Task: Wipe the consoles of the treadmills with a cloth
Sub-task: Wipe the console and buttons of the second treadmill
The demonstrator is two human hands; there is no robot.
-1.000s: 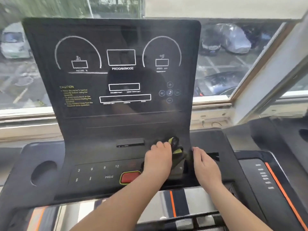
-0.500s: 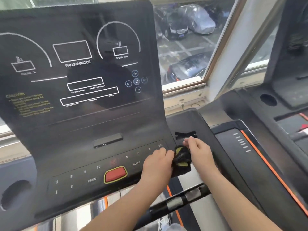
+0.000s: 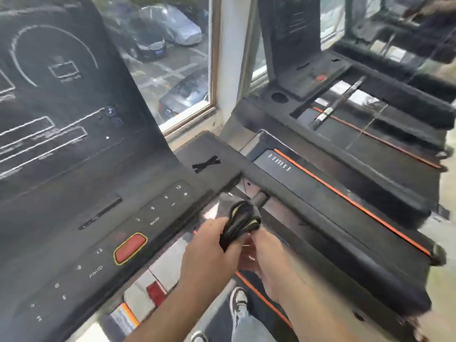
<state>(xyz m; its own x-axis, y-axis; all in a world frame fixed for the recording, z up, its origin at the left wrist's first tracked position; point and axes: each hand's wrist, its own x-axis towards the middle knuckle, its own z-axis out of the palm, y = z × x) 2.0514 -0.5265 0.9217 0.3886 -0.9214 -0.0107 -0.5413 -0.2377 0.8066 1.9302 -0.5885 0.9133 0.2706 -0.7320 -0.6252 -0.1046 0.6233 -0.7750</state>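
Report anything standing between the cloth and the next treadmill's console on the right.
The left hand holds the cloth just off the near console. This treadmill's orange-striped side rail crosses the path to the next console, with that machine's own black rail beyond. Lifting over both looks needed.

Single head-worn wide-angle view, looking forward and down at close range over the near console (image 3: pixel 74 174), with the neighbouring treadmill (image 3: pixel 350 134) farther right beside the window (image 3: pixel 172 58).
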